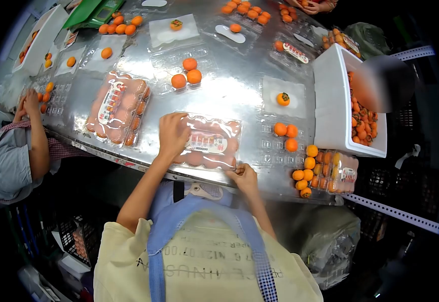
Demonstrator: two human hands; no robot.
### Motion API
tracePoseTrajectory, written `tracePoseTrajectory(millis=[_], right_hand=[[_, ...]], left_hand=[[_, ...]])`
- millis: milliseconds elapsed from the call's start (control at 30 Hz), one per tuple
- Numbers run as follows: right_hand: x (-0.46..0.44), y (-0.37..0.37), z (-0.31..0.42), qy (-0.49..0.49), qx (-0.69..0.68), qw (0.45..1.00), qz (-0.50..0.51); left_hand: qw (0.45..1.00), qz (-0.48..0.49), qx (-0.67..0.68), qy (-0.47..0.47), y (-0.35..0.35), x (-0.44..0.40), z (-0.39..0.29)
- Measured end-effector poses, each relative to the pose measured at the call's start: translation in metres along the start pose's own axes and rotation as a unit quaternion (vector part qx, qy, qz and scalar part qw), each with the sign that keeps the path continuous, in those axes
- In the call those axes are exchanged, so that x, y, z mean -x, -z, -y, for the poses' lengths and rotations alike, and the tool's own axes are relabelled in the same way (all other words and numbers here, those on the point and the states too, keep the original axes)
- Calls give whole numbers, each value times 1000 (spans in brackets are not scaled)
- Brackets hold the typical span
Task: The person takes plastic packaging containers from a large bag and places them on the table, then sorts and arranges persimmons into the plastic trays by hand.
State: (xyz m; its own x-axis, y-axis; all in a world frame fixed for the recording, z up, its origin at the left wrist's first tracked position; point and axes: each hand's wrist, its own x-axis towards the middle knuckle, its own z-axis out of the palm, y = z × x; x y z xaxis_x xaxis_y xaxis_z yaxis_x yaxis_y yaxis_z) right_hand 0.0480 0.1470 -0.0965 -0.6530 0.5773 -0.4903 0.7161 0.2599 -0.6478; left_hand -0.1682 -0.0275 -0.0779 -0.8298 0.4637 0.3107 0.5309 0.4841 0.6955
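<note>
A clear plastic clamshell box of persimmons [214,128] lies closed on the metal table in front of me, with a printed label across its lid. My left hand [173,132] is over the box's left end, its fingers bent and gripping around the upper left corner. At the near right corner, my right hand [244,176] pinches the box's edge between thumb and fingers. To the left lies another closed persimmon box [118,108]. Right of my box, an open clear tray [275,143] holds three persimmons, and a single persimmon [283,99] sits on the white sheet [270,90] beyond.
A white foam crate [325,100] of persimmons stands on the right. Loose persimmons [302,175] and stacked filled boxes [343,173] sit at the right front edge. Another open tray [166,65] is farther back. A co-worker's hands [28,103] are at the left; another person's hand [312,6] is at the far side.
</note>
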Motion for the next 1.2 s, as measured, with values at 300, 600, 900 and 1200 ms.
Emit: tracePoseTrajectory(millis=[300,600,900,1200], right_hand=[[24,31,84,130,203,970,-42],[-13,-93,114,548,257,795,26],[-30,-86,164,556,331,762,19],[-41,-107,161,564,368,739,16]], left_hand=[[873,105,279,385,45,101,34],[817,129,385,409,26,99,66],[724,24,506,468,25,67,64],[685,75,549,473,32,72,70]])
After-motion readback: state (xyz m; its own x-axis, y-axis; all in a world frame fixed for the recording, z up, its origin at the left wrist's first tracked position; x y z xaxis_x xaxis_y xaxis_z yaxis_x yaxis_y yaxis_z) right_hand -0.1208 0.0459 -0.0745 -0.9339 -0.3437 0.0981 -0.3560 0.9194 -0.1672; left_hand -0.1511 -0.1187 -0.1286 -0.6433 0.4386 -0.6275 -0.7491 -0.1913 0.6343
